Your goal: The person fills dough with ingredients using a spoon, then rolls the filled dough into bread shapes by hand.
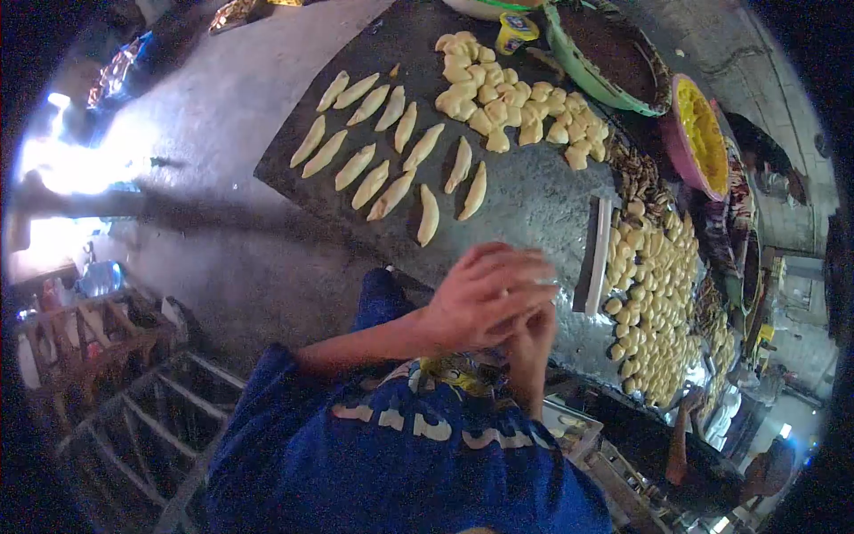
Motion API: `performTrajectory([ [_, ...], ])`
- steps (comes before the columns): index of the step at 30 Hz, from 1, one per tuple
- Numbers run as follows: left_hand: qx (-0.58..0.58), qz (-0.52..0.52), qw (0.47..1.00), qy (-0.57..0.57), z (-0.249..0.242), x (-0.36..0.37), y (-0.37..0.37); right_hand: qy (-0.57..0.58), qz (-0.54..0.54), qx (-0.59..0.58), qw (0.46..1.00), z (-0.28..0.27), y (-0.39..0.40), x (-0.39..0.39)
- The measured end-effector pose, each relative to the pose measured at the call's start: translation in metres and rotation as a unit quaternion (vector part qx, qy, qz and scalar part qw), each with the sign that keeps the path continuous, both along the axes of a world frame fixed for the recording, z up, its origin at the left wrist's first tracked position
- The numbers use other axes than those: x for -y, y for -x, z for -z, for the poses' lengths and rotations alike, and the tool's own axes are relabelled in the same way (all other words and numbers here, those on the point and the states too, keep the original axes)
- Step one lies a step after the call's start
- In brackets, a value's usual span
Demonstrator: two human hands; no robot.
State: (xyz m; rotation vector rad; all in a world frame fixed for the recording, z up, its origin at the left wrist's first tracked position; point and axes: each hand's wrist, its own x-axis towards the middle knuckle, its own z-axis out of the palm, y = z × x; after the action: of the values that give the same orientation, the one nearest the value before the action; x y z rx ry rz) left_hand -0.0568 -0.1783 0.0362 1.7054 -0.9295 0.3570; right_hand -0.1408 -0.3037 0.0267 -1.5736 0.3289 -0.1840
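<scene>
Both hands are together in front of my chest, at the near edge of the dark table (pixel 294 147). My left hand (pixel 489 295) and my right hand (pixel 532 325) overlap, fingers curled; anything between them is hidden. Beyond them lie several long shaped dough pieces (pixel 429 215) in loose rows. Farther back is a spread of small dough pieces (pixel 498 102). A long pale bar (pixel 598 258) lies on the table to the right of my hands, beside many more small dough pieces (pixel 654 294).
A green basin (pixel 569 58) with dark filling and a pink basin (pixel 685 156) with yellow contents stand at the far right. A yellow cup (pixel 516 31) is near the back. Another person's arm (pixel 678 445) reaches in at lower right. A metal frame (pixel 133 427) stands lower left.
</scene>
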Motion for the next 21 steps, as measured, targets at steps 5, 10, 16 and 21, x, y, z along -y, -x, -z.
performTrajectory([
  [5,-0.151,0.159,0.965,0.141,0.007,0.006,-0.009,-0.271,-0.012,0.028,0.962,-0.011,-0.008,-0.002],
  [10,-0.389,0.134,0.89,0.196,0.023,0.013,-0.015,-0.445,0.07,-0.033,0.892,-0.01,-0.036,-0.019],
  [16,-0.545,0.134,0.775,0.291,0.019,0.009,-0.032,-0.644,0.024,0.021,0.764,-0.003,-0.078,-0.012],
  [21,-0.357,0.073,0.885,0.289,0.001,0.004,-0.069,-0.616,0.048,-0.007,0.786,-0.042,-0.158,0.026],
])
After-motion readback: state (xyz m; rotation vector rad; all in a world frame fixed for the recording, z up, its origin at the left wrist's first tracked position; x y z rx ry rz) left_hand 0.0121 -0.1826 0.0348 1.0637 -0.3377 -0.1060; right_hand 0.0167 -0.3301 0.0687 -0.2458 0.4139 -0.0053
